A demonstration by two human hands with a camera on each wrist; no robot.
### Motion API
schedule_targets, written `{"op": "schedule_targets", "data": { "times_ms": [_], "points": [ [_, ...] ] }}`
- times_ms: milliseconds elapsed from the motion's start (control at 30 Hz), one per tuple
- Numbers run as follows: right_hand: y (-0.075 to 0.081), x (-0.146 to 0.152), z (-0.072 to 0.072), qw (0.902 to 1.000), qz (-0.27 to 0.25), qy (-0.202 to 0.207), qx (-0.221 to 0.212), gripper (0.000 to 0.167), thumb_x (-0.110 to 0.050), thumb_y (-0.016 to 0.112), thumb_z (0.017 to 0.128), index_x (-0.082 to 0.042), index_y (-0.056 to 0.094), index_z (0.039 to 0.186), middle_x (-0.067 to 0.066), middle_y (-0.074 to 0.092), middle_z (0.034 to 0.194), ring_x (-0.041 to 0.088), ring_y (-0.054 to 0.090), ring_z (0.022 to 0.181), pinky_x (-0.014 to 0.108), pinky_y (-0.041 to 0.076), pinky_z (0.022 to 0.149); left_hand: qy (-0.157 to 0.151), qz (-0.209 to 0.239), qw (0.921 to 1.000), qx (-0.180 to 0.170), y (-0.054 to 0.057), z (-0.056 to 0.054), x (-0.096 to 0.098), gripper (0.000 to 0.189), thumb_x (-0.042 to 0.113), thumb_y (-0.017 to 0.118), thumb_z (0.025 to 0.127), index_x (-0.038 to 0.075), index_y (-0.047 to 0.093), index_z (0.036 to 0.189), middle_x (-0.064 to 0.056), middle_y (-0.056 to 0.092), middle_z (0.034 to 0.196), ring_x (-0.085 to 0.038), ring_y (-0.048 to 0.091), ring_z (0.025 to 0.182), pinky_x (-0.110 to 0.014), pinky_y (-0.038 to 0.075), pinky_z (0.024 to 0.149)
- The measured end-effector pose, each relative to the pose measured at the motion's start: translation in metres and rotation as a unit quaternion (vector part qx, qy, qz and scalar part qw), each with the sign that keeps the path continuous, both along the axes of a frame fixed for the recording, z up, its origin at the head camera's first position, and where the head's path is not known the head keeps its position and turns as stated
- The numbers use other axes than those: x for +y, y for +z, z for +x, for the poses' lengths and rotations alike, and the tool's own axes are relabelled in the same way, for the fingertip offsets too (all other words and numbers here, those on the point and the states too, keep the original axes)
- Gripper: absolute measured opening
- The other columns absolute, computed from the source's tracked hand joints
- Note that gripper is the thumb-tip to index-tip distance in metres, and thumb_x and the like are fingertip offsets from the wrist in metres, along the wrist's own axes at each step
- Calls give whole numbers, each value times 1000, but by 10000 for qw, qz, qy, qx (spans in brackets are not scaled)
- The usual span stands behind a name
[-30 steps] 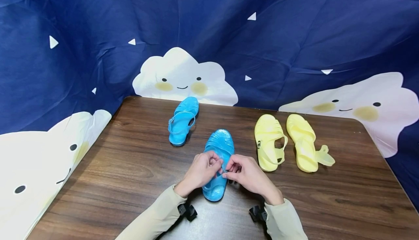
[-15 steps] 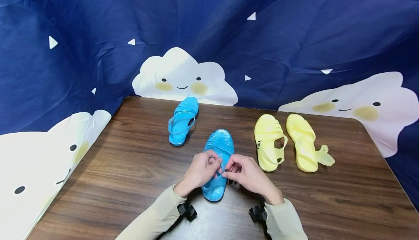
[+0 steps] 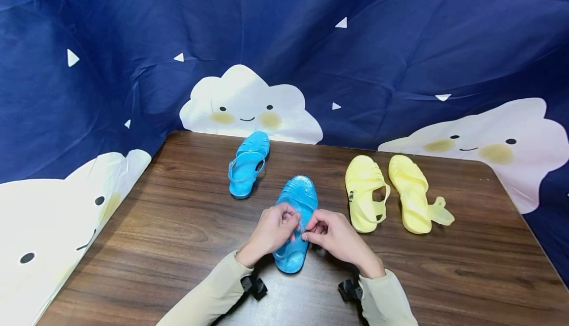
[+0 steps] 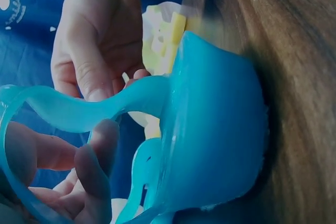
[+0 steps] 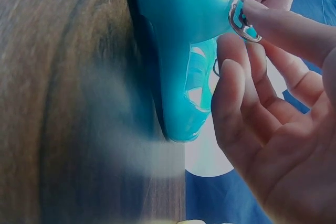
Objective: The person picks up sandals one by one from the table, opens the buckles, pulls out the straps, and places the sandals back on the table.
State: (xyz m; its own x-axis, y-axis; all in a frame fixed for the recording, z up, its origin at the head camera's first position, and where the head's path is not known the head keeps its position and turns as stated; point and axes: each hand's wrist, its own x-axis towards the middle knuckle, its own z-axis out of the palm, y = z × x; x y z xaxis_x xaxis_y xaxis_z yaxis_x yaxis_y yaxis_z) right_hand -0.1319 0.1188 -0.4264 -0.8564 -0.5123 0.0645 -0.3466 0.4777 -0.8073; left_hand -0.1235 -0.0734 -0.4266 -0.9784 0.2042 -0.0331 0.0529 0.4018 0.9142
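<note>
A glossy blue jelly sandal (image 3: 300,192) lies toe-away on the table between both hands. Curled over its left side, my left hand (image 3: 272,228) pinches the sandal's strap (image 4: 68,111), whose free end is mostly hidden by the fingers. From the right, my right hand (image 3: 335,234) holds the small silver buckle (image 5: 243,20) at the sandal's side between thumb and fingers. Both sets of fingertips are close together above the footbed. Whether the strap runs through the buckle cannot be told.
Another blue sandal (image 3: 249,165) stands further back to the left, its strap looped. Two yellow sandals lie to the right: one with a closed-looking strap (image 3: 362,192), the other with its strap (image 3: 440,213) spread outward. A blue cloud-print cloth (image 3: 311,34) hangs behind the wooden table (image 3: 178,227).
My left fingertips have shifted very slightly left with the strap. My right hand stays at the buckle, and the other sandals have not moved.
</note>
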Motion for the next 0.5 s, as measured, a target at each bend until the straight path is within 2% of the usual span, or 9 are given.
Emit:
{"op": "schedule_targets", "data": {
  "times_ms": [200,333,500],
  "points": [
    [1,1,0,10000,54,0,-6,17,-20,77,82,-20,61,78,-7,61,71,5,56,61,22,49,54,249,328,9991,-65,2,-3,-5,14,16,55,97,3,61,94,-14,67,70,-14,60,46,-31,53,45],
    [0,1,0,10000,45,20,-44,15,-21,76,83,-19,61,80,-7,61,71,5,56,62,22,49,54,145,371,9991,-163,4,-4,-6,15,16,57,96,2,62,94,-11,66,65,-12,61,46,-32,55,48],
    [-1,1,0,9999,28,21,-112,14,-21,76,83,-19,62,81,-6,62,72,6,57,62,23,49,54,112,226,9997,-77,10,-3,-8,15,17,60,95,3,65,91,-6,65,60,-12,61,46,-31,54,47]
  ]
}}
